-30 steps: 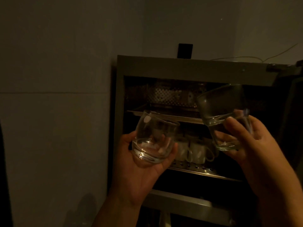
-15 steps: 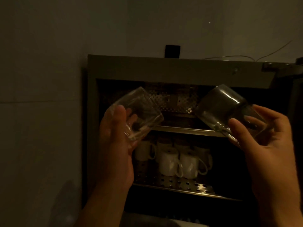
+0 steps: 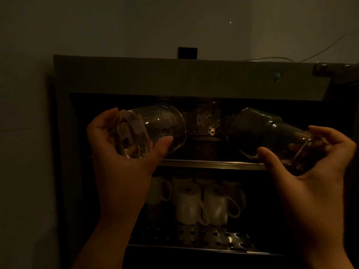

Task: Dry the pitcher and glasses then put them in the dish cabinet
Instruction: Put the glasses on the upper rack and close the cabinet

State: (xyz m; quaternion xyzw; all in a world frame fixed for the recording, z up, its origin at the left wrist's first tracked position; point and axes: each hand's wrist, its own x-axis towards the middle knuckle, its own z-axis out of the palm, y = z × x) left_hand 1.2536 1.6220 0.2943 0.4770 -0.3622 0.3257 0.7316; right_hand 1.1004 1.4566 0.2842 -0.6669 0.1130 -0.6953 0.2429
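Note:
The scene is dim. My left hand [image 3: 124, 162] grips a clear round glass [image 3: 155, 131] by its base, tipped on its side with the mouth pointing right, toward the cabinet's upper shelf. My right hand [image 3: 310, 171] holds a second clear glass [image 3: 262, 133], also tipped, mouth pointing up and left. Both glasses hover in front of the open dish cabinet [image 3: 174, 76], just above the front edge of its upper shelf [image 3: 211, 165]. No pitcher is in view.
Several white mugs [image 3: 202, 204] stand upside down on the perforated metal lower shelf [image 3: 213, 239]. A perforated panel lines the cabinet's back. The open door's edge [image 3: 347, 78] is at the far right. A wall closes in on the left.
Both glasses have tipped further onto their sides and moved closer to the upper shelf. The cabinet looms larger and lower in the view.

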